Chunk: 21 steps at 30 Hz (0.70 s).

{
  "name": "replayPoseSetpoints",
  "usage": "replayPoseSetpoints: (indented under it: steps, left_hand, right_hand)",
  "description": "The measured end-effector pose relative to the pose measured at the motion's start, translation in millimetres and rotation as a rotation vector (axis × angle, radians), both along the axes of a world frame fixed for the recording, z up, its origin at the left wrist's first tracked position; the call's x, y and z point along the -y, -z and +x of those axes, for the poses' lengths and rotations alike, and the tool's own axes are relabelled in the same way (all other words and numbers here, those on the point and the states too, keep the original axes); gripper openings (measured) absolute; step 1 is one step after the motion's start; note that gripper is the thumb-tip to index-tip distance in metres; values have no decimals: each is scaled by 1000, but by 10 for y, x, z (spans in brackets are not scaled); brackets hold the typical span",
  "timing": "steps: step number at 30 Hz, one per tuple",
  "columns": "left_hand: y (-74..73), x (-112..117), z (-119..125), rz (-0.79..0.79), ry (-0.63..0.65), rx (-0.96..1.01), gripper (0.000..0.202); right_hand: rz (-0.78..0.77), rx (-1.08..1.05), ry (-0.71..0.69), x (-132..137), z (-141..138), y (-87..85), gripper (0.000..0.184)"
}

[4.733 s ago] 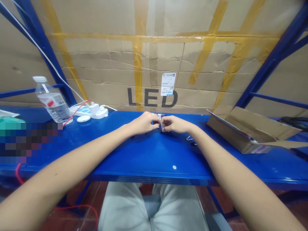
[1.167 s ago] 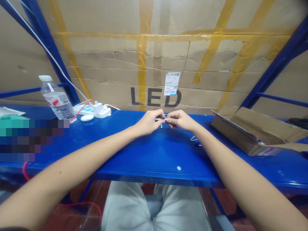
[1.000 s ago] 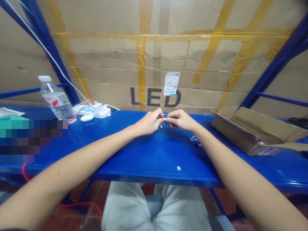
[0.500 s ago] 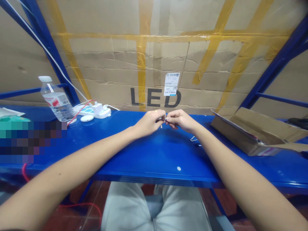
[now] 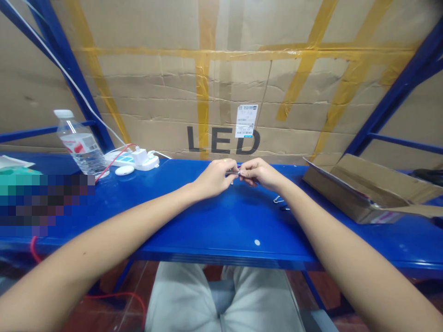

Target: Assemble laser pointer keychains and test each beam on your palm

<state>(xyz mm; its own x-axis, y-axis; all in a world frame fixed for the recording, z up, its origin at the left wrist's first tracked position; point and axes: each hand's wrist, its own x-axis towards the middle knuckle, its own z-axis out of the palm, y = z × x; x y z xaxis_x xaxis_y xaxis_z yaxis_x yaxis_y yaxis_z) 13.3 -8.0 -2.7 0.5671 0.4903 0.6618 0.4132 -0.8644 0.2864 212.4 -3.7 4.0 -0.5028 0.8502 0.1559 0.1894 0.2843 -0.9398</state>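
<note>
- Just changed: very little; the left hand (image 5: 214, 178) and the right hand (image 5: 259, 172) stay together at the far edge of the bench, fingertips meeting, and only the fingers have shifted slightly around their work;
- Grip: both hands are closed in a fine pinch, thumbs and fingertips bearing on a small silvery metal part (image 5: 233, 171); it is too small and too covered by the fingers to identify;
- Where it is: held just above the bench, between the two hands, with a tiny metal bit (image 5: 232, 182) showing just below the left hand;
- Right hand's surroundings: a bent silver wire clip (image 5: 277, 199) and a small dark piece (image 5: 284, 208) lie near it, in front of the open brown cardboard tray (image 5: 360, 193);
- Left hand's surroundings: farther along stand a clear plastic water bottle with a red-and-white label (image 5: 83, 145), a white power strip (image 5: 133, 162) with a plugged-in white adapter, a round white puck-like object (image 5: 124, 170) and a thin red cable (image 5: 114, 159);
- Bench: a glossy blue steel workbench (image 5: 221, 249) runs across the view; a pixelated patch hides its left part;
- Behind: a large taped cardboard carton printed "LED" (image 5: 221, 92) stands against a blue steel rack upright (image 5: 65, 69);
- Below: the person's pale grey trousers (image 5: 221, 299) show under the bench.
</note>
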Motion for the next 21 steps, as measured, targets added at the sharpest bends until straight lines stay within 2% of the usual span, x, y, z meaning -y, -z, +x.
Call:
replayPoseSetpoints:
  steps: [5,10,15,18,21]
  left_hand:
    - [-8,39,0,-26,27,32,6]
    - [-20,47,17,-198,-45,7,8]
    - [-25,-5,37,-144,-147,-72,14]
    - [-50,5,18,-204,-157,-135,24]
    - [-63,24,-12,-279,-131,-120,24]
  right_hand:
    - [23,1,4,16,-6,-30,22]
    - [164,121,54,45,1,-79,27]
    - [362,287,62,22,-4,-46,31]
    - [446,356,71,8,-3,-25,32]
    - [462,370,69,7,1,-25,30]
